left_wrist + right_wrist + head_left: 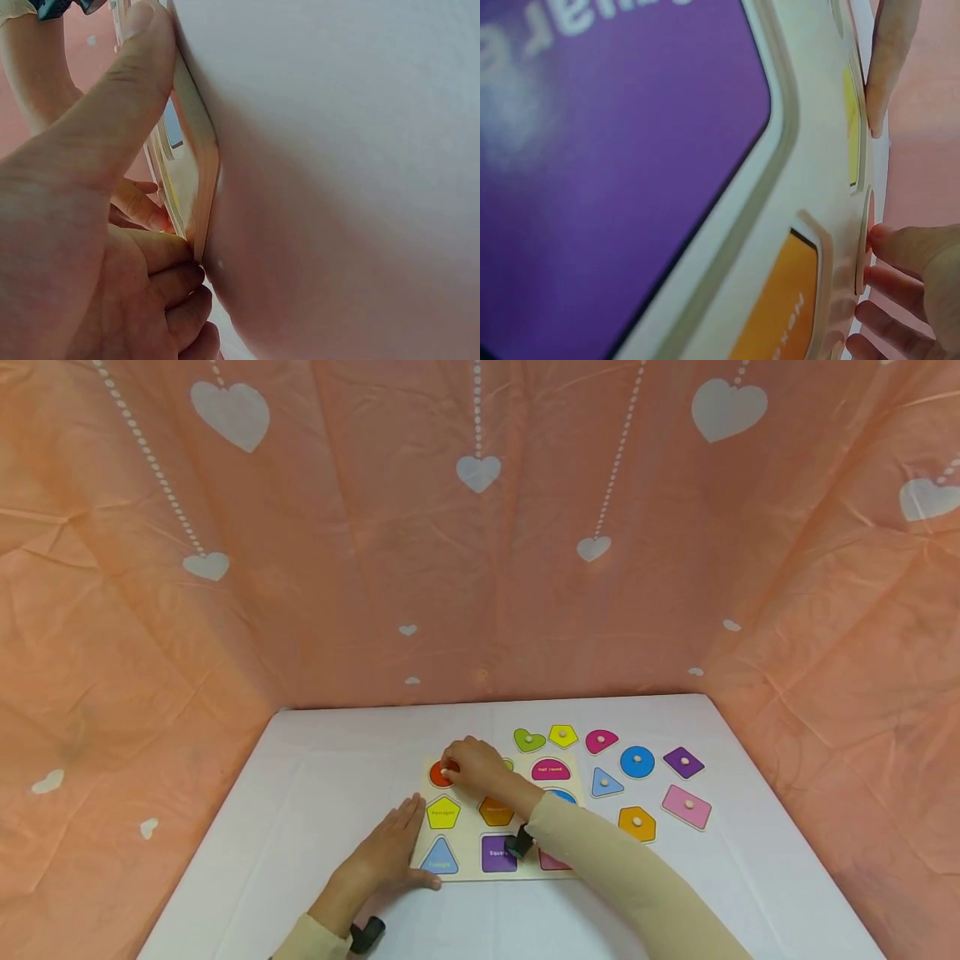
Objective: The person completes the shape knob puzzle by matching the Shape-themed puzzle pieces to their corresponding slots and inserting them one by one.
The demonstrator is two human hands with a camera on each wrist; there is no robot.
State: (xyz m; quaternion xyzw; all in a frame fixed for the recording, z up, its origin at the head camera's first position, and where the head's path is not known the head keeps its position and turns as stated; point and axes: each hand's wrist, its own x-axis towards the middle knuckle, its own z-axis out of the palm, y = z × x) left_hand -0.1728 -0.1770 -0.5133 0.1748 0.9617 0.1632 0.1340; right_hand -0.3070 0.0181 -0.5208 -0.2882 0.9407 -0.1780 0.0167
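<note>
Soft light fills the head view, the backdrop [480, 602] duller at the far side; the left wrist view is dimmer, broad shadow across the worktop [345, 97]; in the right wrist view, pale glare clouds the purple square [645, 142], its lettering [571, 18] blurred

Puzzle board [468, 850] smooth wood; purple square [645, 165] glossy.

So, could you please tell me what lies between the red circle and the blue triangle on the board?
In the head view, the yellow pentagon on the board lies between the red circle and the blue triangle.
</note>
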